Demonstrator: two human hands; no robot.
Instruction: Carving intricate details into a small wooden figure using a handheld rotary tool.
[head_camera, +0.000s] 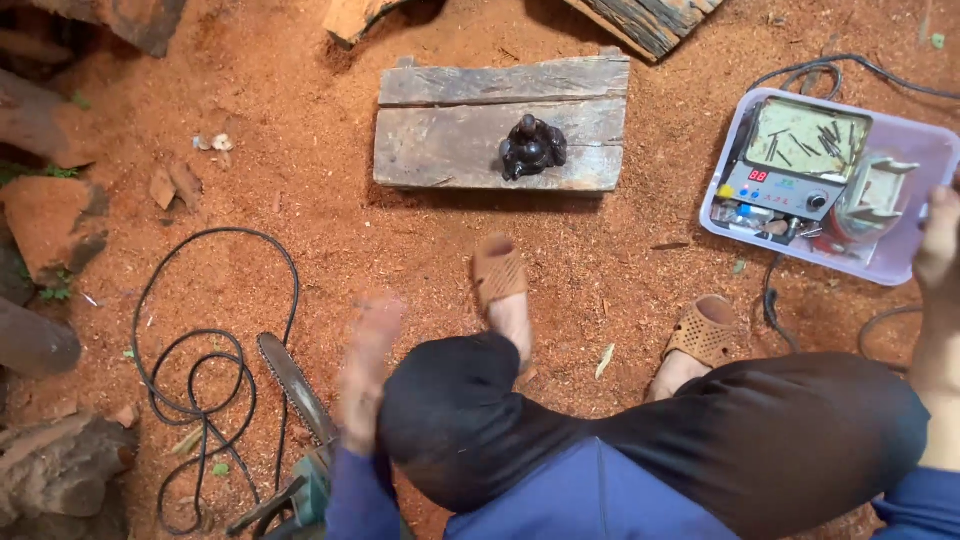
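The ground (300, 150) is red-brown sawdust, ringed by logs and chunks of wood at the left and top edges. In the middle lies a weathered grey plank (450, 140), serving as the surface, and a small dark carved figurine (532, 147) sits near its right end, well apart from both hands. To the right, a clear plastic tray (920, 150) holds an electric control box and small tools, with black cables trailing from it. At lower left a chainsaw (292, 385) lies beside a looped black cord (195, 380).

The person sits with knees drawn up, sandalled feet on open sawdust between plank and body. The left hand (367, 365) is blurred above the left knee, close to the chainsaw bar; its fingers look loosely extended and hold nothing. The right hand (940, 245) is at the right edge beside the tray, mostly cut off, so I cannot tell its grip.
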